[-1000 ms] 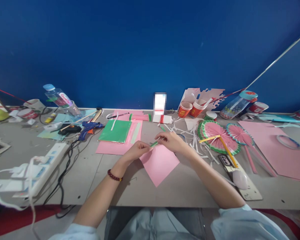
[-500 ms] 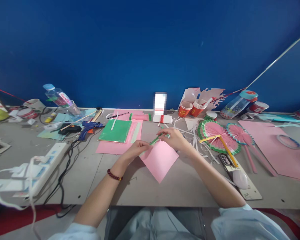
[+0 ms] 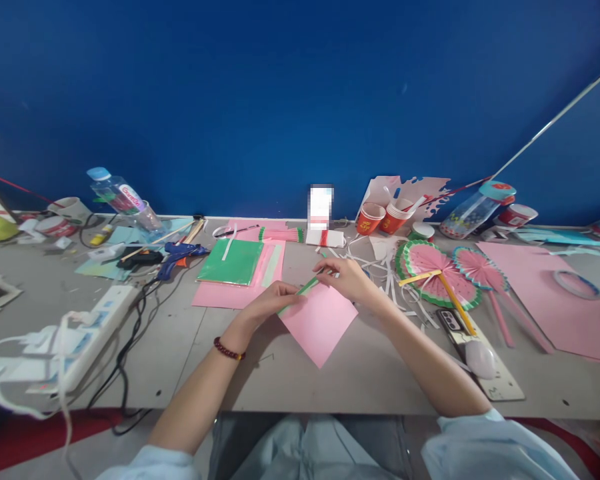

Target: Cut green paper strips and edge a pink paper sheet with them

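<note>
A pink paper square [image 3: 320, 323] lies cornerwise on the grey table in front of me. Along its upper left edge runs a narrow green paper strip [image 3: 303, 291]. My left hand [image 3: 270, 301] pinches the strip's lower end against the pink paper. My right hand [image 3: 347, 277] pinches the strip's upper end near the paper's top corner. A bead bracelet sits on my left wrist.
Green and pink sheets [image 3: 233, 263] lie behind my left hand, with a blue glue gun [image 3: 180, 253] and a power strip [image 3: 87, 327] further left. Watermelon paper fans [image 3: 437, 270], white paper scraps, red cups [image 3: 383, 217], a ruler [image 3: 480, 357] and a large pink sheet [image 3: 555, 300] are on the right.
The green strip has come down to lie flatter along the pink paper's edge. The pink paper has shifted slightly up and left; my hands stay on the strip.
</note>
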Demonstrator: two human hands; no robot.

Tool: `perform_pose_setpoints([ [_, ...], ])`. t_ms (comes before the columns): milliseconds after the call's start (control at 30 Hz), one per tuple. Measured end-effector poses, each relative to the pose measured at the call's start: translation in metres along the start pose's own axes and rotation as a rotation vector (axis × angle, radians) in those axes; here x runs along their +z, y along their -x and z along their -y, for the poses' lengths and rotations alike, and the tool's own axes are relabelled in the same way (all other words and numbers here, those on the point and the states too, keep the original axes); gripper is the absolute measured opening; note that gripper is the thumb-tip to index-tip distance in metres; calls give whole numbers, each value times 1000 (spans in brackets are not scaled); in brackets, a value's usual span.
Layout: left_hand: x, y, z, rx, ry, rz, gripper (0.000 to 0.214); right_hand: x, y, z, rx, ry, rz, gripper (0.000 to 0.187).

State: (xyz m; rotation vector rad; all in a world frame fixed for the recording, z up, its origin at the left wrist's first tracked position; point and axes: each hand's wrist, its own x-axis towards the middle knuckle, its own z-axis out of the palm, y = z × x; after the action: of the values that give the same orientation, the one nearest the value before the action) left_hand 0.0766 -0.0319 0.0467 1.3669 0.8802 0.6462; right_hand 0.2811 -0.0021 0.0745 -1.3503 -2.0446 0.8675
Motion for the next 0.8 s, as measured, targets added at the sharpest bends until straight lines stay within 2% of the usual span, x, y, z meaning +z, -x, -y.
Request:
perform_pose_setpoints([
  [233, 2, 0, 0, -53, -5, -95, 48, 1, 3, 4, -72, 24, 32, 15],
  [433, 6, -1, 0, -56, -1, -153, 34, 7, 3, 3, -99, 13, 41, 14],
  [633, 5, -6, 11, -14, -34, -228, 26, 7, 4, 3, -96, 21, 35, 13],
  [800, 4, -7, 13, -32, -23, -280, 17, 8, 5, 5, -85, 19, 67, 15],
])
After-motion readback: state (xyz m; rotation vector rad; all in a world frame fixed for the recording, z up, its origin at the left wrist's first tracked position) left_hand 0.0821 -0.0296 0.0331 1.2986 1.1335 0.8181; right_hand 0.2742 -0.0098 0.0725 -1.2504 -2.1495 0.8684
